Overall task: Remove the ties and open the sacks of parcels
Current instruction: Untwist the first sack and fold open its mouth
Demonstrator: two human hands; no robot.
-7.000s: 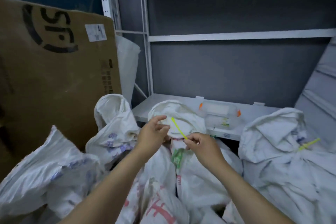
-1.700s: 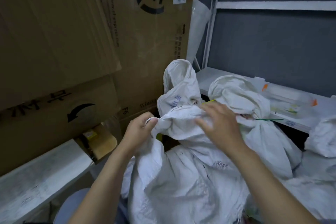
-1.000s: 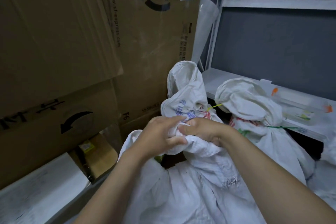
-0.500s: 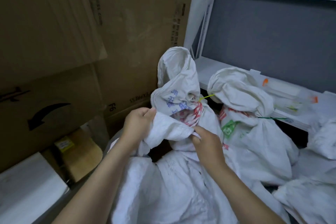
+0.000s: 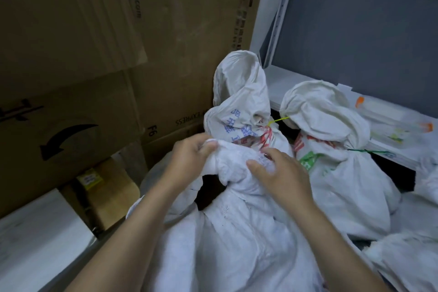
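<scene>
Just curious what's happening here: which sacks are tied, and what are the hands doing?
Near sack, neck bunched, no tie visible.
Left rear sack, closed by yellow tie.
Right rear sack, closed by green tie.
Left hand, gripping near sack's neck.
Right hand, gripping the same neck.

left hand [image 5: 189, 161] and right hand [image 5: 282, 179] grip the bunched neck of the near sack [image 5: 237, 239]. directly behind it: second sack [image 5: 239, 102], closed by a yellow tie [image 5: 278, 120]. behind-right: third sack [image 5: 343, 185], closed by a green tie [image 5: 367, 151].

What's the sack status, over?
Left hand, right hand grip bunched neck of near sack. No tie seen. Left rear sack yellow tie, right rear sack green tie, both on.
</scene>
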